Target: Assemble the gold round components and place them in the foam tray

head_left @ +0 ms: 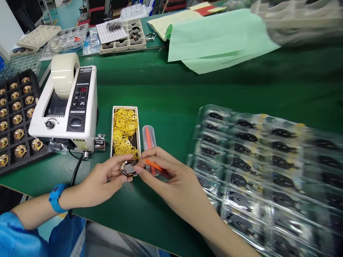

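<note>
My left hand (108, 178) grips a small round electronic assembly (128, 168) by its edge, between thumb and fingers. The assembly has a grey square patch, a coppery rim and thin wires hanging below. My right hand (171, 178) is closed around a slim orange stick-like tool (153, 164), and its thumb and fingertip press at the assembly's right side; the tool's far end is hidden in the hand. Just beyond both hands lies a white box (138, 134) full of yellow rings (124, 130). A clear plastic case (149, 137) with orange sticks inside lies beside it, partly covered by my right hand.
A white tape dispenser (89, 117) stands at left, its black cable (77, 169) running past my left wrist. Beyond it sits a black foam tray (10, 137) of round gold parts. Clear blister trays (227, 171) with black parts fill the right. Green sheets (214, 39) lie at the back.
</note>
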Tool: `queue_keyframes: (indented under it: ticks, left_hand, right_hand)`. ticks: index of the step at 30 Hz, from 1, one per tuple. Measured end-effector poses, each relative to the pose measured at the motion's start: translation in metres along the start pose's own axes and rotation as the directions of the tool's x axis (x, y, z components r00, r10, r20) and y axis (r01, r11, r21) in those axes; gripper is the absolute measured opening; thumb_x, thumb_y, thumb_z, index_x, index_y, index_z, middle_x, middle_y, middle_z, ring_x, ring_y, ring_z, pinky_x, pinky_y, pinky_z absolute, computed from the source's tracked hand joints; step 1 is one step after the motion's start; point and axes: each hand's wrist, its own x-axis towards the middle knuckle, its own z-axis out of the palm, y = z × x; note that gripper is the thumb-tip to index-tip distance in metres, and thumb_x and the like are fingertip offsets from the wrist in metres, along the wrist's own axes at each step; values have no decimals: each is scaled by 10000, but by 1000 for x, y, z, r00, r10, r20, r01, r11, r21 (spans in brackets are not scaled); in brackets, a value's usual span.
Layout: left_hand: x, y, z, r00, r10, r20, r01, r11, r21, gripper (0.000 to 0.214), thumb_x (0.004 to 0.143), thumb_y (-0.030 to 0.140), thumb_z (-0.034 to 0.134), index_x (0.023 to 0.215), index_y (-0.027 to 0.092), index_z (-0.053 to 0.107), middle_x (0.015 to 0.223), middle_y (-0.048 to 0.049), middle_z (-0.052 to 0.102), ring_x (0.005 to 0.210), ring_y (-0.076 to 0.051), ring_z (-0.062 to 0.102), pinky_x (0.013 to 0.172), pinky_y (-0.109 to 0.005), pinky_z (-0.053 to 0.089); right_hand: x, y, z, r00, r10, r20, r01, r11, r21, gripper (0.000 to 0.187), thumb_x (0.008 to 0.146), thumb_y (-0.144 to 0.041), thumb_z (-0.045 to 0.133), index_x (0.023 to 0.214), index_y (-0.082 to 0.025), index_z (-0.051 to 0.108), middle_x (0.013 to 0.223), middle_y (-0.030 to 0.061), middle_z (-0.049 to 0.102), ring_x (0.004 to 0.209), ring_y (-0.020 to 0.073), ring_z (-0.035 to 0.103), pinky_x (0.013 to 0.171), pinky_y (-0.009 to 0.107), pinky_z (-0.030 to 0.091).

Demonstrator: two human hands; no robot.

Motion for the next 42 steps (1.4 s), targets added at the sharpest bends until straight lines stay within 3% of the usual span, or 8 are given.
queue_keyframes:
  ticks: [8,14,24,30,34,38,40,42]
  left_hand:
    - [1,1,1,1000,2,0,-2,1000,-7,423,876,143,556,1295,198,540,1017,-60,698,1060,-207,664,987,-360,516]
    - [2,-2,2,999,-13,-36,13,1000,-19,424,826,164,641,1241,175,554,1046,-84,717,964,-180,681,907,-304,516]
    - [8,-6,8,970,18,-243,-47,992,-116,261,778,282,724,994,161,639,746,-10,699,703,-128,654,705,-244,525]
    - [6,-3,9,972,12,-236,-54,983,-174,331,759,391,746,960,161,619,708,3,686,672,-107,644,715,-233,550]
    - [0,-11,8,971,74,-227,-79,997,-12,289,852,379,644,1030,153,613,745,-27,689,702,-129,657,687,-234,550]
    - [-2,-10,2,969,191,-159,-130,934,333,192,914,234,525,1072,148,592,802,-53,705,742,-150,681,666,-231,539]
    - [-2,-4,-2,948,312,-65,-222,793,568,144,910,166,500,998,148,613,829,-62,712,739,-147,678,653,-227,528]
    - [-1,1,-5,878,475,63,-353,551,756,136,892,119,495,919,140,628,834,-77,706,735,-154,662,642,-241,518]
  right_hand:
    - [-4,2,7,996,-54,-68,53,998,-28,138,838,-269,610,720,-226,666,796,33,569,693,162,584,557,267,490]
    - [-7,2,12,976,-176,-126,149,969,-197,113,846,-186,583,753,-216,640,796,31,580,688,156,598,550,260,491]
    - [-11,8,25,871,-425,-245,289,849,-442,64,859,-194,639,828,-197,584,851,30,548,700,138,592,471,214,438]
    - [-6,10,23,932,-329,-148,296,932,-211,19,884,-192,621,883,-206,608,811,12,560,711,133,586,559,218,483]
    - [-4,7,20,967,-251,-44,247,966,-73,187,879,-168,602,710,-208,533,702,-20,519,596,116,513,505,217,435]
    - [-4,2,17,960,-275,-48,270,958,-92,217,882,-146,578,686,-206,505,683,-20,502,570,109,495,480,212,415]
    - [-5,2,16,926,-372,-61,358,918,-169,178,887,-126,564,728,-200,533,712,-5,526,604,112,536,505,210,440]
    - [-7,1,14,856,-514,-63,470,822,-321,120,896,-114,555,806,-192,570,755,20,566,650,124,579,527,215,461]
